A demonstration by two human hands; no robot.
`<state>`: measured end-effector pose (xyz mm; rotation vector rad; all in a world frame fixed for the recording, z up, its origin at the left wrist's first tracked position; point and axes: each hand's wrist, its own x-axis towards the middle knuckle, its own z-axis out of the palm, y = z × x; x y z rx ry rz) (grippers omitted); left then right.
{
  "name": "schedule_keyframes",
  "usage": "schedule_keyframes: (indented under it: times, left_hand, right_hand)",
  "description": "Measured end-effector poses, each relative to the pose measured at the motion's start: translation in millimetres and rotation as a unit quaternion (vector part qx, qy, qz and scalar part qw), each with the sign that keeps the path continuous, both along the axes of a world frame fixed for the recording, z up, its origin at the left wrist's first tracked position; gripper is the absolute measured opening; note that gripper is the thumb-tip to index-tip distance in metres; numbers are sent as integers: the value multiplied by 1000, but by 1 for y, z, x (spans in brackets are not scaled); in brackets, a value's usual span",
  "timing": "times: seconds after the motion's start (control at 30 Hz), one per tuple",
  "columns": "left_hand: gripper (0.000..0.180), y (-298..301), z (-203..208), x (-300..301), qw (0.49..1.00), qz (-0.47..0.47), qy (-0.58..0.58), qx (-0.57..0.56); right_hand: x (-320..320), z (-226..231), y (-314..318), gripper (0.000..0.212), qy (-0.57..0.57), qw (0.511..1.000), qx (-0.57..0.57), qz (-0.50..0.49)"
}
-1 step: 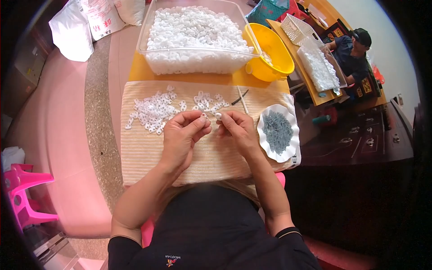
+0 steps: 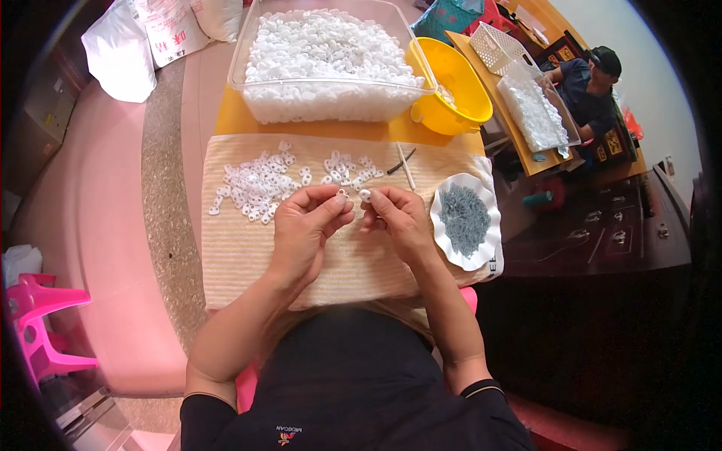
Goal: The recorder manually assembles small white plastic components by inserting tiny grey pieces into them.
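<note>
Over the striped cloth (image 2: 248, 278), my left hand (image 2: 307, 229) pinches a small white plastic piece with holes (image 2: 342, 193) between thumb and fingertips. Just across from it, my right hand (image 2: 398, 222) grips a small, smooth white oval piece (image 2: 365, 195) the same way. The two pieces are close together but apart. Beyond my left hand lies a loose pile of white two-holed pieces (image 2: 259, 180), with a smaller cluster (image 2: 342, 167) behind my fingertips. Right of my right hand, a white wavy-edged dish (image 2: 487, 244) holds many thin grey bits (image 2: 464, 218).
A clear tub (image 2: 331, 86) heaped with white pieces stands at the back, beside a yellow basin (image 2: 466, 113). A white stick (image 2: 406, 167) and a dark one (image 2: 401, 162) lie crossed. Another person (image 2: 590, 90) sits far right by a second tub (image 2: 568, 124). A pink stool (image 2: 56, 297) stands left.
</note>
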<state>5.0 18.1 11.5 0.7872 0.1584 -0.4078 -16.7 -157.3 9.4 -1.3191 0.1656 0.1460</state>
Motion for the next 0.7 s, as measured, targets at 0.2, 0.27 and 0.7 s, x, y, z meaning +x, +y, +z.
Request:
schedule_keyframes:
  times: [0.2, 0.27, 0.7]
  left_hand:
    - [17, -5, -3, -4, 1000, -1, 1, -11]
    - [18, -7, -4, -5, 1000, -1, 2, -17]
    - [17, -9, -8, -7, 1000, -7, 5, -15]
  right_hand:
    - [-11, -6, 5, 19, 24, 994, 104, 18]
    - [-12, -7, 6, 19, 21, 994, 110, 17]
    - [-19, -7, 6, 32, -10, 995, 92, 36]
